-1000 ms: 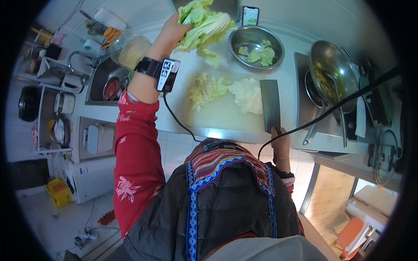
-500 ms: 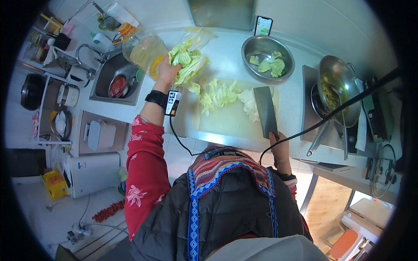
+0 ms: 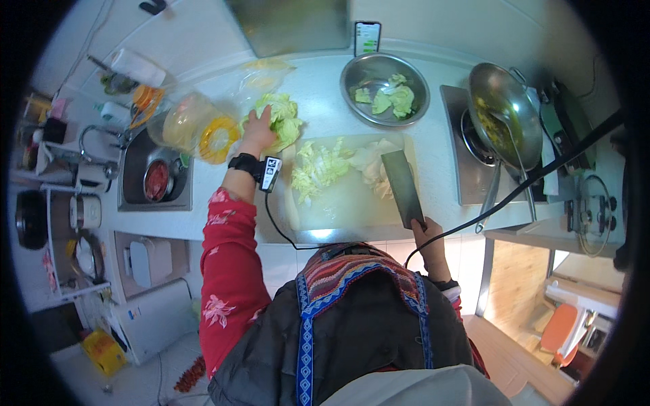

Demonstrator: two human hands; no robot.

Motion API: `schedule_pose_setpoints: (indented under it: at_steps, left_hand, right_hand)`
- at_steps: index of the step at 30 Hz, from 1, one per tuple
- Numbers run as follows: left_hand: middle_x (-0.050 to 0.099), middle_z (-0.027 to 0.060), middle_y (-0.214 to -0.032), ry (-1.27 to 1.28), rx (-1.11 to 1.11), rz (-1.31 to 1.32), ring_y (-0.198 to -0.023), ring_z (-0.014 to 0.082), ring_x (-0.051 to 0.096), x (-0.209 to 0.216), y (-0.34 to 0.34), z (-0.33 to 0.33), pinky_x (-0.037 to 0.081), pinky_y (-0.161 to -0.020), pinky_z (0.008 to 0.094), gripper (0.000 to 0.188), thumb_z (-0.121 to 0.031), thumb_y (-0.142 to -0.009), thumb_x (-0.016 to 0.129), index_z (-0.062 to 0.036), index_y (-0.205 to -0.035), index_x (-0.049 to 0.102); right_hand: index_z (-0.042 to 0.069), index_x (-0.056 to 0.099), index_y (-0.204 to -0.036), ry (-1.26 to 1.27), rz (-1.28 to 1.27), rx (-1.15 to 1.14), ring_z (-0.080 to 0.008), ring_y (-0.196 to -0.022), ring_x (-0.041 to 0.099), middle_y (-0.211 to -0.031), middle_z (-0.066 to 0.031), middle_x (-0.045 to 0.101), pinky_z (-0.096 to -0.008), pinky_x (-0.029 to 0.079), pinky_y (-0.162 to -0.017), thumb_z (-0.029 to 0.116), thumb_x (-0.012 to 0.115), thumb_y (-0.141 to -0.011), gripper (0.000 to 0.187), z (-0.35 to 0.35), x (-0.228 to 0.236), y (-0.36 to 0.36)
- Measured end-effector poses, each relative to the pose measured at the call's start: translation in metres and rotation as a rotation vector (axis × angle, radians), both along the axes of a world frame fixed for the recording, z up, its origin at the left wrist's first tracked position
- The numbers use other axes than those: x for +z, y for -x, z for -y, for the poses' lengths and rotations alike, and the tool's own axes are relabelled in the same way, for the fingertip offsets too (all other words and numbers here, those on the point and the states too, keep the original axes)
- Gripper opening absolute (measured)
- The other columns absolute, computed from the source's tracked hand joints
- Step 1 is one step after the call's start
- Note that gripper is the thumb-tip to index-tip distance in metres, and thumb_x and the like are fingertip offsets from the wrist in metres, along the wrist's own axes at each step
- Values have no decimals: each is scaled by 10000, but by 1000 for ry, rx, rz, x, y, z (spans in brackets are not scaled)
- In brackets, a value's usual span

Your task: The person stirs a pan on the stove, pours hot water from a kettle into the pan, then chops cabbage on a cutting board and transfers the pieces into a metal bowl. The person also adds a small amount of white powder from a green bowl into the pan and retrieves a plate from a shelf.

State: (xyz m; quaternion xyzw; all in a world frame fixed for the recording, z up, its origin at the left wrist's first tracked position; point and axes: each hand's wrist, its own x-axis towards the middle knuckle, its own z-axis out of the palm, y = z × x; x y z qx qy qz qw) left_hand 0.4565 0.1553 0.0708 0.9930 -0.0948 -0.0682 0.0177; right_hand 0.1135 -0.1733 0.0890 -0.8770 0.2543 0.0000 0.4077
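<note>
My left hand (image 3: pixel 258 134) is closed around the near left side of a bunch of Chinese cabbage leaves (image 3: pixel 284 122), which rests on the counter by the board's far left corner. Part of its fingers is lost among the leaves. A cleaver (image 3: pixel 402 189) is gripped by the handle in my right hand (image 3: pixel 430 245), its broad dark blade over the right part of the pale cutting board (image 3: pixel 345 218). Shredded green cabbage (image 3: pixel 317 169) lies on the board's left half. Whiter cabbage pieces (image 3: pixel 374 166) lie right beside the blade, partly hidden by it.
A steel bowl (image 3: pixel 348 89) with some leaves stands behind the board, near a propped phone (image 3: pixel 367 38). To the right, a wok (image 3: pixel 493 145) sits on the stove. A large oil jug (image 3: pixel 177 123) and the sink (image 3: pixel 128 183) are leftward. A black cable (image 3: pixel 521 177) crosses the view.
The cabbage bunch, held up loosely before, now sits lower and rounder on the counter under my left hand. My view has shifted a little to the right. The cleaver stays in my right hand.
</note>
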Motion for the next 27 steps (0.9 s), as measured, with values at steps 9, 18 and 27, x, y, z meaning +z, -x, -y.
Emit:
schedule_pose_setpoints:
  at_steps: [9, 18, 27]
  left_hand:
    - [509, 204, -1196, 503, -448, -289, -1100, 355, 480, 97, -19, 156, 422, -885, 394, 585, -389, -759, 631, -50, -1215, 487]
    - [561, 108, -1114, 1158, 233, -1049, -810, 198, 585, 32, -40, 270, 476, -678, 316, 598, -429, -738, 675, -51, -1174, 519]
    - [329, 215, -1367, 442, 70, -493, -1260, 327, 342, -34, -58, 345, 299, -1027, 374, 1161, -503, -549, 773, 5, -1385, 149]
  right_hand:
    - [-22, 597, -734, -32, -57, -122, -349, -599, 592, -634, -208, 585, -386, 448, -543, 253, 569, -813, 287, -9, -5, 12]
    - [-14, 623, -773, -51, -89, -315, -322, -570, 600, -620, -203, 587, -375, 453, -528, 235, 580, -806, 254, -12, 2, 34]
    - [-5, 629, -757, -128, -106, -444, -322, -568, 599, -622, -200, 592, -377, 454, -533, 249, 573, -810, 265, -9, -12, 43]
